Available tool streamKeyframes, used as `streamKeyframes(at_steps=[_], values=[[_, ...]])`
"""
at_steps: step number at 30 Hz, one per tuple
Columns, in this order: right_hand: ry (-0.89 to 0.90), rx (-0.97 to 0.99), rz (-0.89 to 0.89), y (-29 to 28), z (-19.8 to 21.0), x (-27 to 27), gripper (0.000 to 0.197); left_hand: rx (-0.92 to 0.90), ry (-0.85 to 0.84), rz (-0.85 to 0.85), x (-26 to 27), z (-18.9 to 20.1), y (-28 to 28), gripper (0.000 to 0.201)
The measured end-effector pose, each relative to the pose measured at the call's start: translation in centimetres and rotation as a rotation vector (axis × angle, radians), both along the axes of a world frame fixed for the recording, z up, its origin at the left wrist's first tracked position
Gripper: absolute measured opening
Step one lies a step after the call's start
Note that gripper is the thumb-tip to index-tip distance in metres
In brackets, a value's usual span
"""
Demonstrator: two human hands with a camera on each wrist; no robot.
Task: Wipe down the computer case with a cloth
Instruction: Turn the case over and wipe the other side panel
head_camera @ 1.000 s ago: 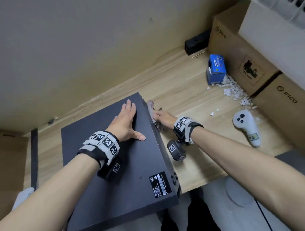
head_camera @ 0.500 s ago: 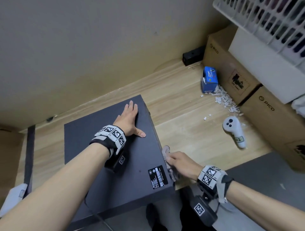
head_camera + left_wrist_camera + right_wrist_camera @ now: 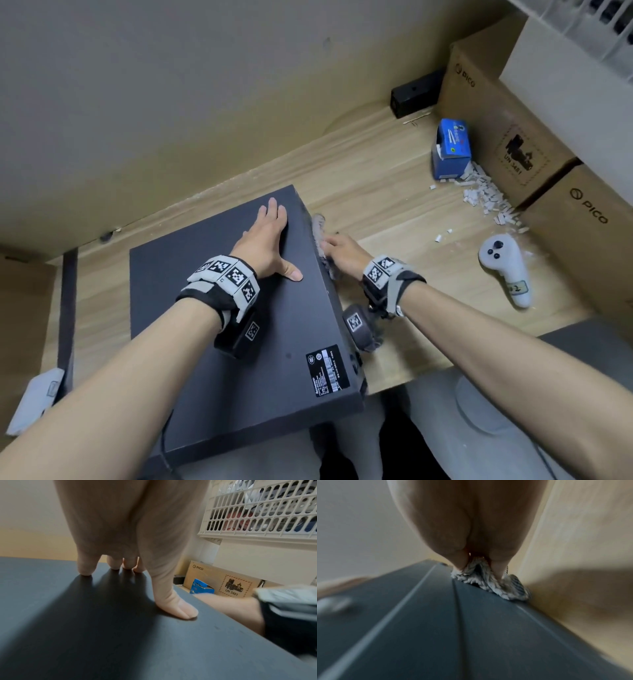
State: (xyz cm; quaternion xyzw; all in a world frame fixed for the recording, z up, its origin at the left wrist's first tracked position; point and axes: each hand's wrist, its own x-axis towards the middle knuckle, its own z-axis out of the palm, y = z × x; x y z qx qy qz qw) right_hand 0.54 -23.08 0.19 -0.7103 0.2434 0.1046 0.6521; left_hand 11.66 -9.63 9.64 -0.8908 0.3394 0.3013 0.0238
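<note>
A black computer case [image 3: 212, 325] lies flat on the wooden desk [image 3: 394, 192], its near end sticking out over the desk's front edge. My left hand [image 3: 267, 240] rests flat on the case top near the far right corner, fingers straight; the left wrist view shows the fingertips [image 3: 84, 570] and thumb down on the case top [image 3: 102, 635]. My right hand [image 3: 337, 248] holds a fluffy grey-white cloth [image 3: 318, 228] against the case's right side, towards its far end. In the right wrist view the cloth [image 3: 488, 584] is bunched between the thumb and fingers of my right hand [image 3: 476, 555], against the dark side panel [image 3: 436, 628].
On the desk to the right lie a white controller [image 3: 507, 270], a blue carton [image 3: 450, 147] and scattered white scraps [image 3: 486, 195]. Cardboard boxes [image 3: 507, 137] line the right edge, with a white basket [image 3: 267, 513] above. A small black box [image 3: 414, 92] sits by the wall.
My right hand slid the cloth along the case's right side to the near end, then back to the far end. The left hand stayed flat on the top.
</note>
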Motion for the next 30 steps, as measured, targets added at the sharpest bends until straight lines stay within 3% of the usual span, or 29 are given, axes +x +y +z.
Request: streamKeyframes(at_steps=[2,6,10,14,21,30], values=[[0.059,-0.056,0.07,1.2,0.1,-3.2,0.032,0.0,-0.002,-0.003,0.0,0.1,-0.1,0.144],[0.16,0.033,0.162,2.7,0.4,-9.8,0.033,-0.01,-0.009,-0.014,-0.2,0.8,0.0,0.141],[0.174,0.116,0.123,2.1,2.2,-13.4,0.028,-0.081,0.009,-0.034,-0.9,2.0,2.2,0.124],[0.139,0.067,-0.007,0.9,2.6,-14.1,0.028,-0.229,-0.026,0.139,-1.4,2.5,6.9,0.104],[0.15,-0.167,-0.054,2.9,3.2,-11.9,0.039,-0.267,-0.073,0.308,-0.8,2.9,15.7,0.08],[0.198,-0.343,-0.161,9.2,4.0,-17.4,0.02,-0.475,-0.146,0.531,-4.2,1.7,28.6,0.061]])
